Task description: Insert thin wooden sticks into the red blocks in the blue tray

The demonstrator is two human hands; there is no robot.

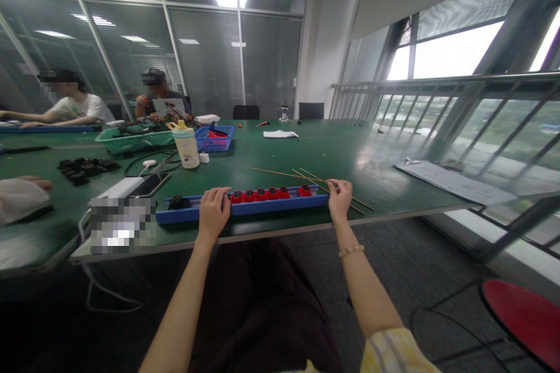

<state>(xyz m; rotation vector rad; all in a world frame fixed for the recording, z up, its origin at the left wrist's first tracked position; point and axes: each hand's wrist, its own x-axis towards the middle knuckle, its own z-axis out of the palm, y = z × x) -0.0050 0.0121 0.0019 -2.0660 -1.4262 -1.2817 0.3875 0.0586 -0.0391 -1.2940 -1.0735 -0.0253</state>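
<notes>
A long blue tray (280,206) lies along the table's near edge, with several small red blocks with dark tops (261,194) in a row inside it. One red block (304,190) sits apart near the right end, and a black part (178,202) lies at the left end. My left hand (214,213) is over the tray just left of the row, fingers curled together; what they grip is hidden. Beyond the tray's right end, my right hand (340,199) pinches a thin brass-coloured rod (284,173) pointing left. More thin rods (359,201) lie crossed on the table beside that hand.
Left of the tray are a phone (151,184), a white power strip (116,187) and black parts (87,169). Behind stand a cup (186,148), a green basket (135,141) and a blue basket (219,139). Papers (455,182) lie right. A co-worker's sleeve (20,201) shows at left.
</notes>
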